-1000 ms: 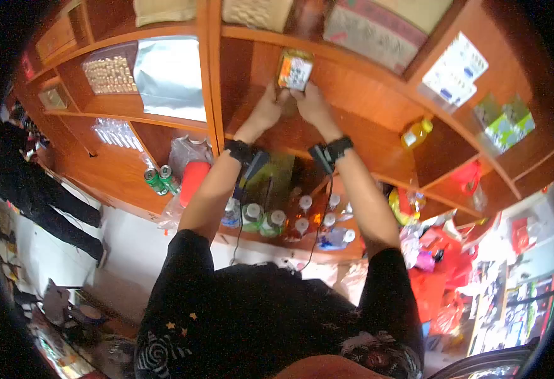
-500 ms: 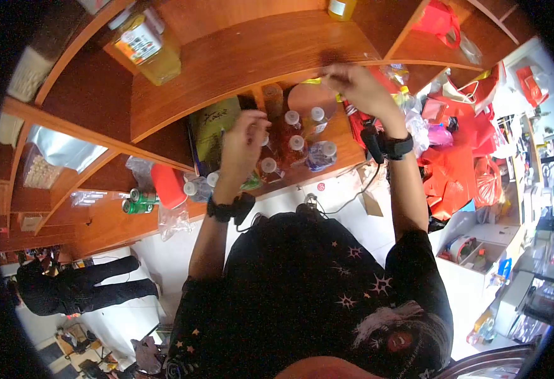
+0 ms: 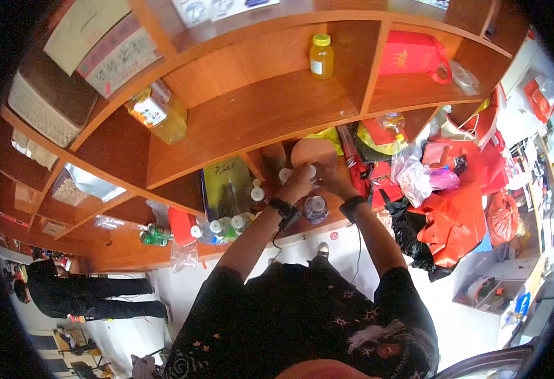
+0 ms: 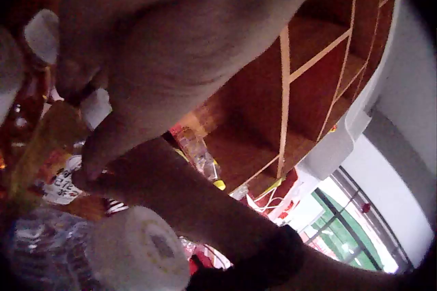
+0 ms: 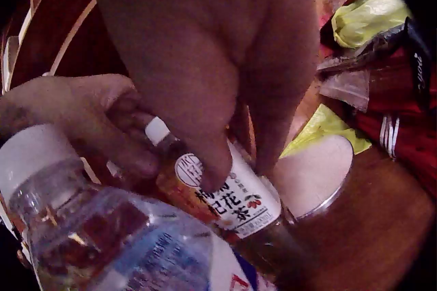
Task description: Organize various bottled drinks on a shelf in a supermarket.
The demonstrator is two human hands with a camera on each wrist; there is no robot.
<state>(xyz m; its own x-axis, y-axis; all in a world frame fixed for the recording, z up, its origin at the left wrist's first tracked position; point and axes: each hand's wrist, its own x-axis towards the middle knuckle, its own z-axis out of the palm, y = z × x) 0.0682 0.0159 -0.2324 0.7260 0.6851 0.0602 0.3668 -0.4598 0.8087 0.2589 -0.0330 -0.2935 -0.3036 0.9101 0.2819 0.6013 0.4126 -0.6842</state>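
R hand (image 5: 218,52) gripped the tea bottle (image 5: 237,202), thumb on its white label (image 5: 256,206); L hand (image 5: 75,117) was by the white cap (image 5: 158,129), couldn't tell if grasping. Step in hand was prob. placing the bottle: best done w/ a steady hold, body upright, base flat b4 letting go, knuckles clear of the neighbours. Bottle was at the lower shelf (image 5: 382,216), clear bottle (image 5: 143,243) just beside, round pink thing (image 5: 314,175) & yellow bag (image 5: 324,131) beyond. Upper shelf (image 3: 245,120) bore a yellow-capped bottle (image 3: 322,62)
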